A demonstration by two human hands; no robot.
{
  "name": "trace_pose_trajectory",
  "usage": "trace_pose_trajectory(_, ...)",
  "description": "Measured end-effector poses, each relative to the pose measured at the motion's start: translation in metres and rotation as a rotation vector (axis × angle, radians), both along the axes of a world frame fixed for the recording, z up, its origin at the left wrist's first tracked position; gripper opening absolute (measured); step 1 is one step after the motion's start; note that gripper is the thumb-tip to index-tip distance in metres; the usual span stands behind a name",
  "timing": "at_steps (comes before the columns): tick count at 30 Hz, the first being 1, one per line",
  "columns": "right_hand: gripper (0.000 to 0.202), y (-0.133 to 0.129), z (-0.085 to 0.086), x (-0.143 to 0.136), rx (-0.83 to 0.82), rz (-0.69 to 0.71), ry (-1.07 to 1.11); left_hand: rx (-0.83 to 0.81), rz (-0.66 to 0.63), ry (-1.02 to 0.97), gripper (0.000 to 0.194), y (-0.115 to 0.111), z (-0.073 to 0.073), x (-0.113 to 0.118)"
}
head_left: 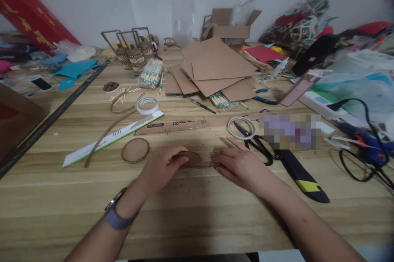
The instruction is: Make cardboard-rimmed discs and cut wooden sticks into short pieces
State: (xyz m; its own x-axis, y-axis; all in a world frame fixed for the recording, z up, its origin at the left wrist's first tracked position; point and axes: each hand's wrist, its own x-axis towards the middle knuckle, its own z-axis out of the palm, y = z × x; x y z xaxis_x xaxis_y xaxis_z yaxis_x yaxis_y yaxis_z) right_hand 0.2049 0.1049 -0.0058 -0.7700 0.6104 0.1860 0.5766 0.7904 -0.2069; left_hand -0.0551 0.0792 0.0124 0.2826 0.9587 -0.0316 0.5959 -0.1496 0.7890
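We note a brown cardboard disc (194, 157) pinched at its left edge by the left grip (164, 165), thumb over fingers; most of the disc juts out toward 3 o'clock of that grip. The right grip (235, 165) sits at the disc's 3 o'clock, apart from it, fingers bent low over the counter (46, 204); whether they pinch anything, we cannot tell. We log a rimmed cardboard round (135, 150) at the left grip's 10 o'clock, scissors (260, 143) at the right grip's 2 o'clock, and a printed cardboard strip (184, 124) at the disc's 12 o'clock.
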Motion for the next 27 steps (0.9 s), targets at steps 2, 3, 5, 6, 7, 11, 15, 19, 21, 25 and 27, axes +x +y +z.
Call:
trace_pose_trajectory(2,0.015,0.0001,0.0,-0.0003,0.007,0.001,-0.001,-0.001,-0.001,0.002,0.02,-0.0001,0.0001,0.0001)
trace_pose_trajectory(3,0.015,0.0001,-0.0001,-0.0004,0.009,0.001,-0.004,-0.003,0.002,0.004,0.02,-0.0003,-0.0002,0.0001)
trace_pose_trajectory(5,0.014,0.0,-0.0001,-0.0005,0.012,0.002,-0.011,-0.01,0.005,0.008,0.021,-0.0009,-0.0011,0.0)
trace_pose_trajectory(6,0.014,0.0,-0.0002,-0.0004,0.013,0.002,-0.013,-0.014,0.004,0.006,0.021,-0.0011,-0.0018,0.0)
trace_pose_trajectory(7,0.014,-0.0001,-0.0003,-0.0002,0.014,0.002,-0.016,-0.018,0.004,0.001,0.022,-0.0012,-0.0025,-0.0001)
trace_pose_trajectory(11,0.013,0.0001,-0.0013,0.0005,0.017,-0.001,-0.024,-0.032,0.0,-0.013,0.023,-0.0008,-0.0046,-0.0006)
trace_pose_trajectory(15,0.012,0.0006,-0.0023,0.0006,0.028,-0.002,-0.011,-0.024,-0.008,-0.006,0.022,-0.0002,-0.0048,-0.0002)
trace_pose_trajectory(19,0.015,0.0005,-0.0018,0.0001,0.023,0.001,0.004,-0.02,-0.006,0.008,0.021,-0.0008,-0.0045,0.0004)
trace_pose_trajectory(21,0.014,0.0004,-0.0016,-0.0001,0.027,0.003,-0.003,-0.023,0.004,0.0,0.021,-0.0007,-0.0049,0.0005)
trace_pose_trajectory(25,0.014,0.0003,-0.0023,0.0001,0.026,0.008,0.008,-0.026,0.003,-0.005,0.022,0.0,-0.0058,0.0003)
trace_pose_trajectory(27,0.015,0.0003,-0.0027,0.0004,0.021,0.004,0.013,-0.019,-0.001,0.003,0.023,0.0,-0.0062,0.0003)
